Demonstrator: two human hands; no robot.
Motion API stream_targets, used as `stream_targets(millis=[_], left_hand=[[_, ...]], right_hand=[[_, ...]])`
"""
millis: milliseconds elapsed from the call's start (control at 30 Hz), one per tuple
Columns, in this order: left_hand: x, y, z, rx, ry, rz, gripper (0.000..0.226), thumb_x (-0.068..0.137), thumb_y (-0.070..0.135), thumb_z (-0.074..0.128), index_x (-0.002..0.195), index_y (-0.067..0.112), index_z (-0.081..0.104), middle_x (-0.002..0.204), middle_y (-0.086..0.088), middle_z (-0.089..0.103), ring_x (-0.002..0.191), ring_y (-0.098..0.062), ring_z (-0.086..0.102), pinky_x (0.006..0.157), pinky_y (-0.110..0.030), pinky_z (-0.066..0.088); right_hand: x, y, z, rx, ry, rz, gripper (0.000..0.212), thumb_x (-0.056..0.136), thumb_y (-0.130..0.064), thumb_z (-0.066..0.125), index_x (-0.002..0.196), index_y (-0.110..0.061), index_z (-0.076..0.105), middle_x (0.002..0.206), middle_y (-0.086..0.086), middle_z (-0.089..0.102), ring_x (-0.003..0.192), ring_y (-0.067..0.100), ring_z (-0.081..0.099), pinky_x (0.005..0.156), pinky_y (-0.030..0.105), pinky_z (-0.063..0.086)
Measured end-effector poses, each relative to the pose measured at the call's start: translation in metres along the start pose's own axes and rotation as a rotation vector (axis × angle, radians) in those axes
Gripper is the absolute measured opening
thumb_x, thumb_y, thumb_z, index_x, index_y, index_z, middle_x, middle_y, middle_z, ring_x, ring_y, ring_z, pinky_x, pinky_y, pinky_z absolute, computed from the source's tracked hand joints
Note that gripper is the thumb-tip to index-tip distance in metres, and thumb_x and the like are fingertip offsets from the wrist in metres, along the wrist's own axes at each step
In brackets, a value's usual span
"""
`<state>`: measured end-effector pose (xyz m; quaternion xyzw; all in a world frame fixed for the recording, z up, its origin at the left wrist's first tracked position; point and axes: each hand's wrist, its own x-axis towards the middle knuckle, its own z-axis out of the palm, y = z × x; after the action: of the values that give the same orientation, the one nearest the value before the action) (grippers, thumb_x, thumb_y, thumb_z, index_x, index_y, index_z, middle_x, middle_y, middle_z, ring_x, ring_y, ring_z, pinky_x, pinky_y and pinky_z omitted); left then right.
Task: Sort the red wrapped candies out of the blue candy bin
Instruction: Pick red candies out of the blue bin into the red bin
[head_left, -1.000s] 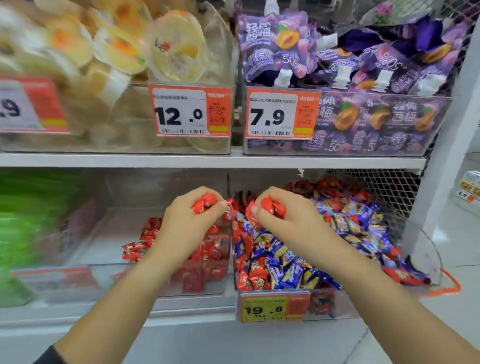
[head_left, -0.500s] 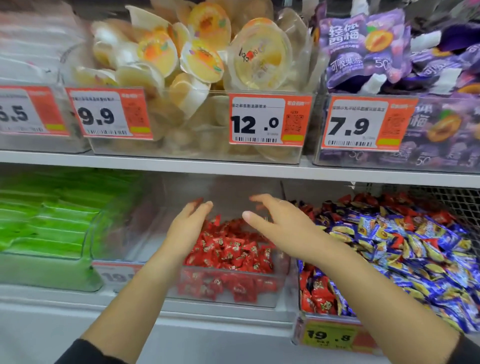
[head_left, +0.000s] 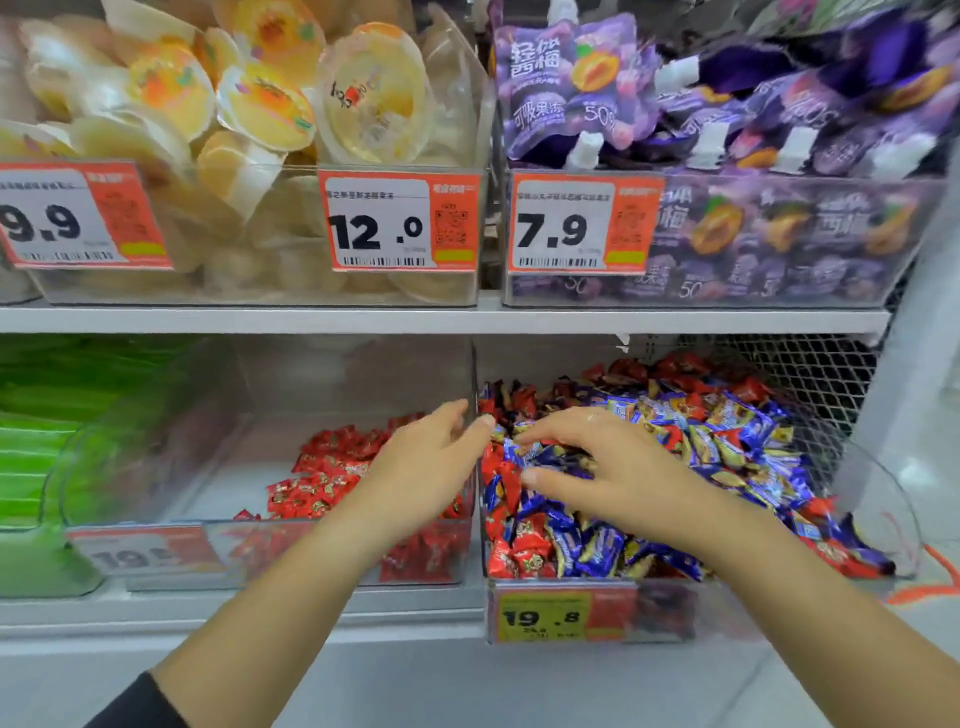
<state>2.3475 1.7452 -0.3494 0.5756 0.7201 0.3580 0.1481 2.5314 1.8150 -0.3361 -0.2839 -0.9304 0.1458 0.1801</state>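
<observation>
Both empty, spread hands, left hand (head_left: 421, 462) and right hand (head_left: 608, 467), have shifted rightward over the blue candy bin (head_left: 872, 499).

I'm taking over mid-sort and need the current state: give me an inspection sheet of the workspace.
Surface: lower shelf, two clear bins side by side.
Job's things: mixed bin holds blue candies with red candies at front and back; red-only bin partly filled.
Clutter: green packs on the left.
Grippers: left hand open at the divider; right hand open over the mixed pile, both empty.
Cables: nothing seen.
Surroundings: upper shelf with jelly cups, purple pouches, price tags.
</observation>
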Motion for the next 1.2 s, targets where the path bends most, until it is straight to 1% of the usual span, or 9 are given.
stream_targets(millis=[100, 233, 367, 500, 633, 800, 1033, 1100, 1200], left_hand=[[-0.009, 0.003, 0.019, 0.159, -0.028, 0.04, 0.053, 0.102, 0.041, 0.028, 0.151, 0.024, 0.02, 0.133, -0.01, 0.057, 0.121, -0.026, 0.052, 0.089, -0.03, 0.038], [-0.01, -0.006, 0.025, 0.156, 0.025, 0.049, 0.054, 0.102, 0.038, 0.027, 0.153, 0.027, 0.014, 0.113, -0.012, 0.064, 0.103, -0.026, 0.058, 0.078, -0.033, 0.041], [-0.011, -0.007, 0.026, 0.161, 0.027, 0.055, 0.054, 0.101, 0.038, 0.028, 0.153, 0.029, 0.015, 0.108, -0.01, 0.064, 0.095, -0.024, 0.058, 0.069, -0.032, 0.036], [-0.012, -0.005, 0.024, 0.148, 0.018, 0.067, 0.054, 0.102, 0.039, 0.026, 0.153, 0.031, 0.011, 0.093, 0.006, 0.056, 0.085, -0.013, 0.05, 0.069, -0.031, 0.037], [-0.012, -0.004, 0.024, 0.169, 0.016, 0.069, 0.054, 0.102, 0.038, 0.023, 0.153, 0.029, 0.01, 0.088, 0.008, 0.055, 0.082, -0.01, 0.05, 0.07, -0.031, 0.039], [-0.013, -0.003, 0.025, 0.171, -0.001, 0.051, 0.054, 0.102, 0.038, 0.022, 0.153, 0.027, 0.009, 0.087, 0.002, 0.058, 0.083, -0.014, 0.056, 0.071, -0.032, 0.045], [-0.012, -0.005, 0.025, 0.185, 0.005, 0.04, 0.054, 0.102, 0.036, 0.025, 0.153, 0.028, 0.01, 0.103, -0.001, 0.062, 0.091, -0.018, 0.057, 0.077, -0.036, 0.046], [-0.012, -0.004, 0.026, 0.176, 0.006, 0.04, 0.054, 0.102, 0.035, 0.025, 0.153, 0.027, 0.01, 0.107, -0.002, 0.063, 0.093, -0.018, 0.057, 0.077, -0.036, 0.047], [-0.01, -0.004, 0.029, 0.182, 0.018, 0.036, 0.053, 0.103, 0.034, 0.026, 0.153, 0.026, 0.012, 0.115, -0.005, 0.062, 0.096, -0.021, 0.057, 0.076, -0.035, 0.045]], right_hand=[[-0.005, -0.005, 0.026, -0.148, -0.101, -0.201, 0.043, 0.086, -0.048, 0.058, 0.122, -0.024, 0.056, 0.12, -0.006, 0.058, 0.112, 0.011, 0.047, 0.094, 0.024, 0.036], [0.0, 0.004, 0.049, -0.335, -0.102, -0.203, 0.042, 0.087, -0.046, 0.045, 0.118, -0.02, 0.056, 0.12, -0.001, 0.056, 0.113, 0.021, 0.049, 0.095, 0.035, 0.04], [0.021, 0.03, 0.044, -0.586, -0.061, -0.113, 0.038, 0.08, -0.044, 0.04, 0.094, -0.024, 0.069, 0.095, 0.008, 0.069, 0.097, 0.029, 0.066, 0.087, 0.045, 0.051], [0.025, 0.063, 0.016, -0.659, -0.102, 0.012, 0.035, 0.097, -0.042, 0.039, 0.118, -0.025, 0.06, 0.129, 0.004, 0.055, 0.127, 0.026, 0.044, 0.111, 0.043, 0.025], [0.013, 0.07, 0.0, -0.632, -0.08, 0.075, 0.059, 0.09, -0.063, 0.019, 0.121, -0.032, 0.059, 0.14, -0.002, 0.048, 0.135, 0.02, 0.036, 0.114, 0.038, 0.018], [0.0, 0.042, -0.011, -0.44, -0.074, 0.054, 0.05, 0.091, -0.061, 0.043, 0.134, -0.037, 0.05, 0.155, -0.004, 0.028, 0.143, 0.014, 0.021, 0.117, 0.035, 0.012], [0.017, -0.001, 0.038, -0.16, -0.357, -0.257, 0.038, 0.086, -0.051, 0.058, 0.106, -0.021, 0.071, 0.109, -0.003, 0.063, 0.103, 0.016, 0.053, 0.091, 0.039, 0.045], [0.023, 0.006, 0.047, -0.262, -0.428, -0.263, 0.05, 0.081, -0.063, 0.047, 0.106, -0.025, 0.068, 0.117, -0.006, 0.059, 0.112, 0.016, 0.048, 0.098, 0.041, 0.04], [0.03, 0.01, 0.055, -0.541, -0.544, -0.19, 0.047, 0.084, -0.061, 0.049, 0.124, -0.038, 0.056, 0.149, -0.005, 0.036, 0.142, 0.022, 0.019, 0.115, 0.053, 0.011]])
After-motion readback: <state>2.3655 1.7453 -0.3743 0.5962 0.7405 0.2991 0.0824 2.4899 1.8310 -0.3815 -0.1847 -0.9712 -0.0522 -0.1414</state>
